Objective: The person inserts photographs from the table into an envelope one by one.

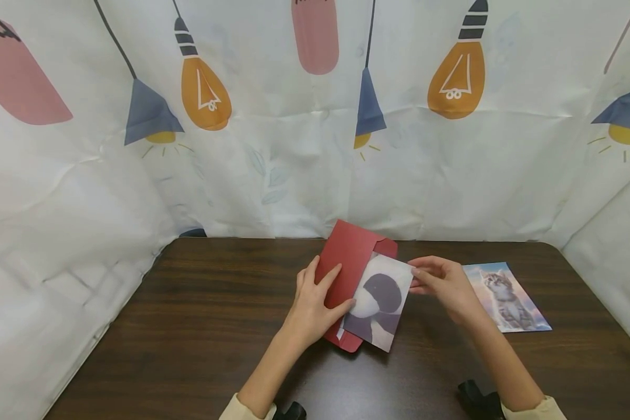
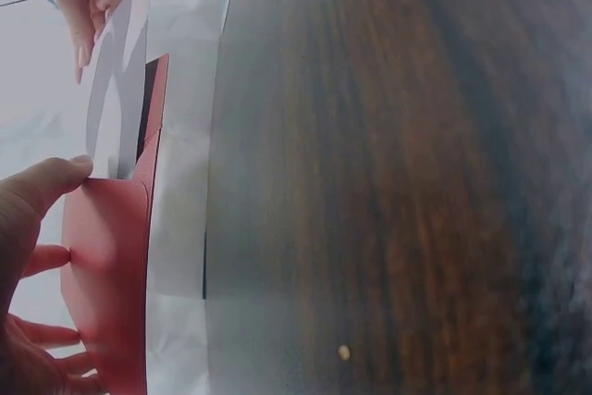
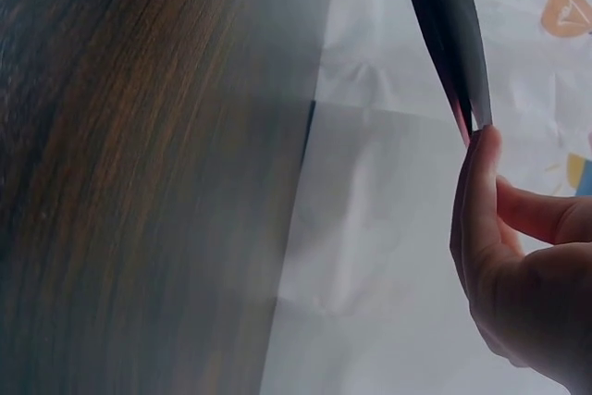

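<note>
Near the far edge of the table [image 1: 199, 326], the red envelope [image 1: 346, 245] points lengthwise roughly toward that edge beneath the spread left hand [image 1: 313, 304], the card [image 1: 382, 294] along its right side pinched by the right hand [image 1: 446, 286].

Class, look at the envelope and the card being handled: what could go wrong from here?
The right hand pinches the grey-and-white card near a corner, so it might bend.
The thumb of the left hand lies where the card meets the red envelope and could catch the card.
In the head view, the right forearm crosses the kitten picture's edge and might nudge it.
</note>
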`<action>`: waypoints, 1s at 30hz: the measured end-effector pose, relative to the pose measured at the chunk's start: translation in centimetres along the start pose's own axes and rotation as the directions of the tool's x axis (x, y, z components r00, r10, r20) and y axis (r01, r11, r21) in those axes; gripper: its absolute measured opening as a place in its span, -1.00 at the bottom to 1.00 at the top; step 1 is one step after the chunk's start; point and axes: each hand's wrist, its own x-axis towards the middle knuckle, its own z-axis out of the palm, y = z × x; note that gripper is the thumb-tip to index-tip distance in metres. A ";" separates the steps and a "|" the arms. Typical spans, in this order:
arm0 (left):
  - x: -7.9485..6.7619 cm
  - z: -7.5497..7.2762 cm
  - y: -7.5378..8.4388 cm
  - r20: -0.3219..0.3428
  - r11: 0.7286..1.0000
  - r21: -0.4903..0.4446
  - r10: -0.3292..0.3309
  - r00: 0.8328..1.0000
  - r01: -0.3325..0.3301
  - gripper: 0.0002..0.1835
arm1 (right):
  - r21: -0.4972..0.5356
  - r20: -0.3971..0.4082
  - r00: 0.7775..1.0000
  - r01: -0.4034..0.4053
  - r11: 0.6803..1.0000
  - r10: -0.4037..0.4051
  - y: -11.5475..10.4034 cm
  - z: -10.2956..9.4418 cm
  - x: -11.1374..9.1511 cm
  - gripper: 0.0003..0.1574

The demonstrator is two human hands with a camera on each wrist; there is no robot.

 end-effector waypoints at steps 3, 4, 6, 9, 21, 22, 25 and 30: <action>0.0 0.0 0.0 0.003 1.000 -0.002 0.005 1.000 -0.005 -0.25 | 0.007 0.007 1.000 -0.002 1.000 0.002 -0.1 0.3 -0.1 -0.56; 0.0 0.0 0.0 0.004 1.000 -0.001 0.007 1.000 -0.007 -0.25 | 0.011 0.009 1.000 0.000 1.000 0.000 -0.1 0.3 -0.1 -0.56; -0.1 0.0 0.0 0.005 1.000 0.002 0.009 1.000 -0.009 -0.25 | 0.021 0.011 1.000 0.006 1.000 -0.007 -0.1 0.5 -0.2 -0.56; -0.1 0.0 0.0 0.006 1.000 0.000 0.010 1.000 -0.010 -0.25 | 0.037 0.005 1.000 0.021 0.999 -0.021 0.0 0.8 -0.2 -0.58; -0.2 0.3 0.2 -0.022 0.999 0.016 0.036 0.999 -0.036 -0.27 | 0.061 -0.056 0.998 0.016 0.998 -0.013 0.1 1.6 -0.3 -0.61; -0.2 0.3 0.2 -0.023 0.999 0.016 0.035 0.999 -0.035 -0.26 | 0.058 -0.061 0.998 0.009 0.998 -0.006 0.1 1.7 -0.3 -0.61; -0.2 0.3 0.3 -0.025 0.999 0.017 0.035 0.999 -0.034 -0.26 | 0.054 -0.069 0.998 -0.009 0.999 0.013 0.1 1.9 -0.4 -0.61; -0.2 0.3 0.3 -0.028 0.999 0.014 0.039 0.999 -0.039 -0.25 | 0.039 -0.088 0.996 -0.026 0.999 0.029 0.3 2.1 -0.4 -0.64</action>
